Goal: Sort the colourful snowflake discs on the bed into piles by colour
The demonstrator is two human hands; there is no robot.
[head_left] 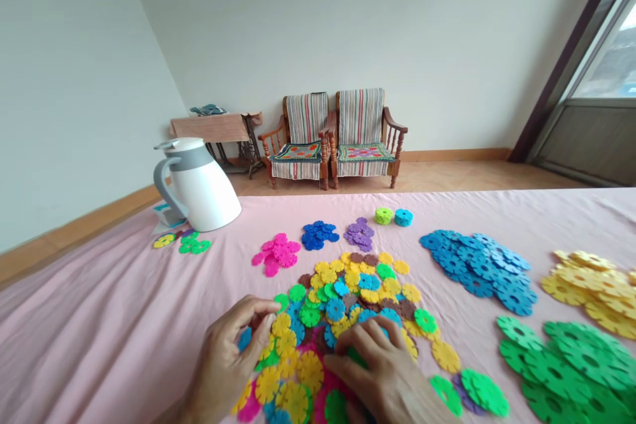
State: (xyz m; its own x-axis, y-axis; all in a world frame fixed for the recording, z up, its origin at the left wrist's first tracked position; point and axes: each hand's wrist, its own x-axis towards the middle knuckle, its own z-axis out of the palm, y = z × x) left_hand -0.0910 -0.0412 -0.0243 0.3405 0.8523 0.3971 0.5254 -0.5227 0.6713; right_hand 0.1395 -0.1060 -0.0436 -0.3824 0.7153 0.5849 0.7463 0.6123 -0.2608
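Observation:
A mixed heap of flower-shaped plastic discs (335, 309), in yellow, green, blue, brown and pink, lies on the pink cloth in front of me. My left hand (226, 351) is at the heap's left edge, thumb and index fingertips drawn together in a pinch; whatever may be between them is too small to make out. Over the near right part of the heap rests my right hand (375, 364), its fingers curved and apart, touching the discs. Under it a green disc (356, 358) shows partly. The right fingertips are partly hidden among the pieces.
Sorted piles surround the heap: pink (279, 253), dark blue (319, 236), purple (360, 234), large blue (479, 268), large yellow (589, 285) and large green (571, 364). Two short stacks (383, 215) stand behind. A white jug (206, 192) is at left. Two wooden armchairs (365, 152) stand beyond the table.

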